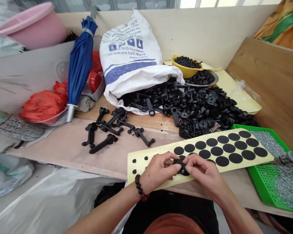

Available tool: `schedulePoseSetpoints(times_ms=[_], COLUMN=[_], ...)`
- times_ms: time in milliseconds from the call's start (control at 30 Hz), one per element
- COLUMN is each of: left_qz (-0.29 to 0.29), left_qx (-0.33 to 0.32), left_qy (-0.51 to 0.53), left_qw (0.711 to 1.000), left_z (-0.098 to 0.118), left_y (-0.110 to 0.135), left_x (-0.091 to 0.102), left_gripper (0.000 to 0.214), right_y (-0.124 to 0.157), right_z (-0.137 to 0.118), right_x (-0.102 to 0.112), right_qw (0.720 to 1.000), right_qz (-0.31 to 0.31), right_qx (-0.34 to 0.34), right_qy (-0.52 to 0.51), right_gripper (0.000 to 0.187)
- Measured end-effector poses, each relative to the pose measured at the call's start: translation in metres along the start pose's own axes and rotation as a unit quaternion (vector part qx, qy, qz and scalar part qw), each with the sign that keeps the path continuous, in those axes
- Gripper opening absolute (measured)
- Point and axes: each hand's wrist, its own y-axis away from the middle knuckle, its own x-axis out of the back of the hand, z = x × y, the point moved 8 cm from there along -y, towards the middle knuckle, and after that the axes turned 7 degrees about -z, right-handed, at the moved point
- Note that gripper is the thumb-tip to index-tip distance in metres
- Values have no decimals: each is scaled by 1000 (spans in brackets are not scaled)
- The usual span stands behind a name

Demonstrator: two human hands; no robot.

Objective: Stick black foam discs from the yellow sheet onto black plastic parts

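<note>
While the left hand [158, 169] and right hand [203, 172] pinch a small black plastic part [181, 165] between their fingertips (fingers hide most of it, so long axis and pointing direction can't be told), it sits over a yellow sheet [143, 165] of black dots, near the sheet's lower edge.

Beyond the yellow backing sheet with round black stickers [141, 162], a strip of tan board [107, 159] gives the left hand [158, 170] and right hand [205, 172] a way forward, up to the scattered black plastic crank handles [102, 145] and the heap of black plastic parts [197, 110]. To the right, the raised wall of a bright green perforated plastic tray [256, 175] stands in the way; lower left, crumpled white plastic sacking [46, 201] lies alongside.
</note>
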Motion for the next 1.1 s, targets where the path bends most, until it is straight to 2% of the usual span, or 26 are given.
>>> schedulePoseSetpoints(times_ms=[200, 300, 433, 600, 667, 767, 833, 933, 1000, 1067, 1100], left_qz=[20, 34, 55, 89, 108, 123, 126, 117, 100, 75, 63], left_qx=[-2, -5, -32, -37, -34, -54, -72, -53, -12, 46, 88], left_qy=[-1, 9, 9, 57, 60, 28, 20, 56, 60, 9, -45], left_qw=[1000, 999, 998, 994, 992, 991, 989, 990, 993, 996, 993], left_z=[2, 3, 7, 10, 11, 17, 20, 13, 0, -18, -30], left_y=[4, 5, 11, 23, 29, 38, 45, 60, 78, 102, 117], left_x=[0, 1, 5, 15, 18, 18, 16, 16, 24, 41, 53], left_gripper=[33, 27, 21, 24, 25, 22, 21, 25, 30, 35, 37], right_y=[2, 5, 11, 13, 11, 8, 9, 19, 28, 35, 35], right_z=[-10, -11, -6, 3, 1, -11, -22, -40, -49, -51, -51], right_x=[-5, -6, -11, -14, -17, -31, -46, -77, -99, -108, -105], right_qw=[999, 999, 997, 987, 986, 996, 987, 946, 913, 886, 880], right_qz=[-11, -35, -65, -26, -20, -45, -47, -42, -68, -96, -102], right_qx=[40, 35, 8, 5, 20, 66, 118, 233, 298, 320, 313], right_qy=[25, 16, -51, -161, -164, -27, 99, 221, 271, 323, 342], right_gripper=[15, 14, 15, 19, 23, 26, 26, 31, 35, 33, 29])
